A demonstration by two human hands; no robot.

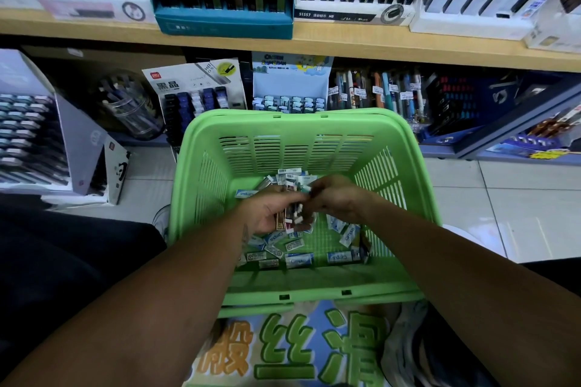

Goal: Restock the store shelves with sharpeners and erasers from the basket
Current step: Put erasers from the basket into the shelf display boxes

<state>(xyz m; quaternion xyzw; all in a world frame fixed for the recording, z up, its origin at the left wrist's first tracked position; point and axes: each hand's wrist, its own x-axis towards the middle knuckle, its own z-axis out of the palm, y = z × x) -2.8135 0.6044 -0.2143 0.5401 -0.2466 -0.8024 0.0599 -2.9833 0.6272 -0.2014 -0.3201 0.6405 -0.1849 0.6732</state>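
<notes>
Erasers [298, 260] in blue-and-white sleeves lie loose on the floor of the green basket [201, 141], which sits before the low shelf [314, 44]. The left hand [267, 214] cups a small bundle of pieces, its grip curled round them, probably so several can go to the shelf at once. The right hand [338, 198] pinches one small piece at the fingertips (eraser or sharpener, I cannot tell), seemingly adding it to the bundle.

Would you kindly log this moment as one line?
left hand: holds small packs | right hand: pinches one | green basket: loose erasers
</notes>
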